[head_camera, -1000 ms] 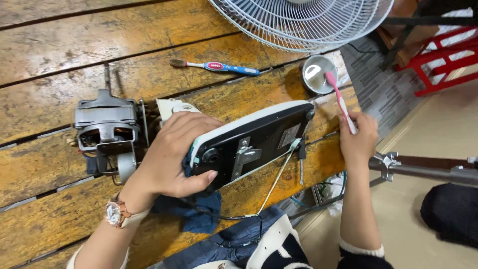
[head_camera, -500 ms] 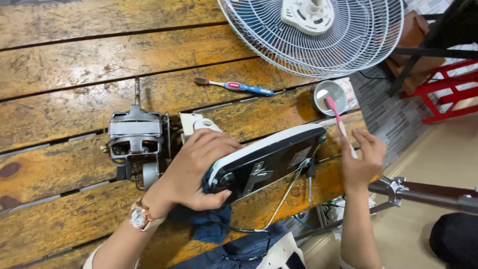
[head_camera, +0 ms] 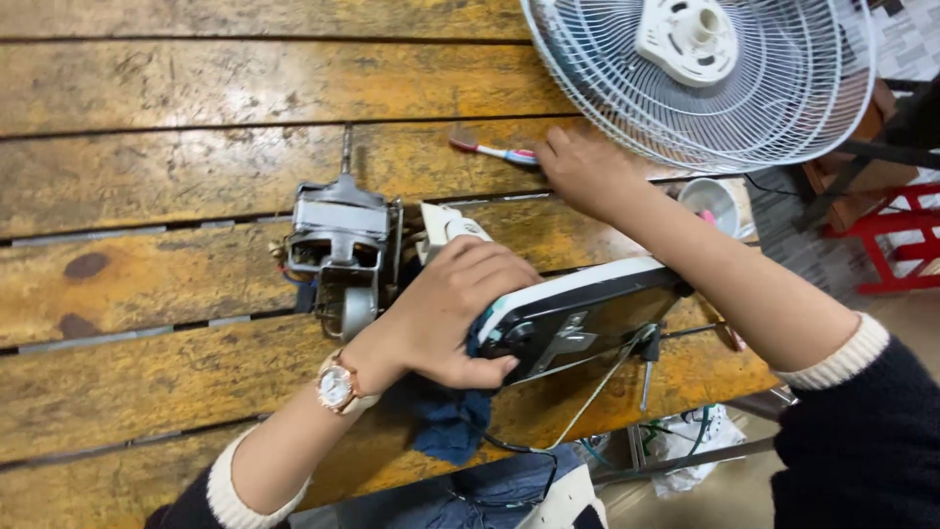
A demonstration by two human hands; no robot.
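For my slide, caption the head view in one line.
Left hand steadies a fan housing beside its motor; right hand reaches a toothbrush.

The counter [head_camera: 176, 88] is finished in worn yellow-brown wood planks with dark seams. The fan guard [head_camera: 783, 108] is white wire. The housing [head_camera: 587, 318] is black, edged white. The motor [head_camera: 340, 250] is grey metal. The toothbrush [head_camera: 490, 151] is marked pink, white and blue. The cloth [head_camera: 446, 421] is dark blue.
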